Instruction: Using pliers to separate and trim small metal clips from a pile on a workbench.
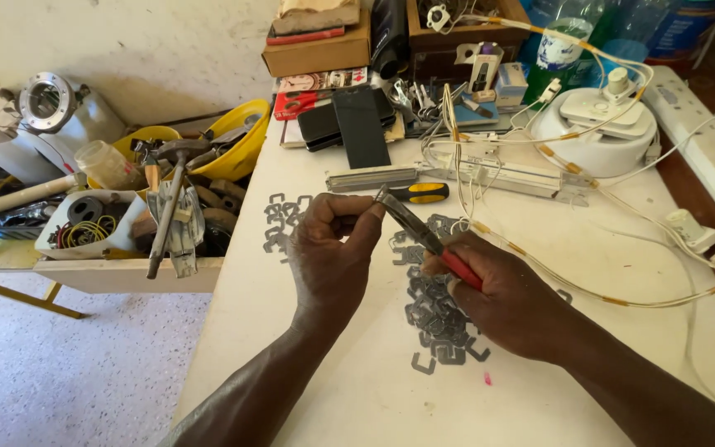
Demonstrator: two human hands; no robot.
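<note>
My right hand [502, 294] grips red-handled pliers [419, 230], their jaws pointing up and left. My left hand [333, 252] is raised over the white table [308, 364], its fingertips pinched at the plier jaws; whatever small piece sits between them is hidden. Under both hands lies a heap of grey flat metal pieces [436, 319]. More of the same pieces [279, 222] lie to the left of my left hand.
A yellow-and-black screwdriver [419, 193], a long metal strip [372, 178], black phones [356, 124] and white wiring [589, 207] lie beyond the hands. A white round device [602, 136] sits at back right. A tool-filled box with a hammer [171, 207] stands left.
</note>
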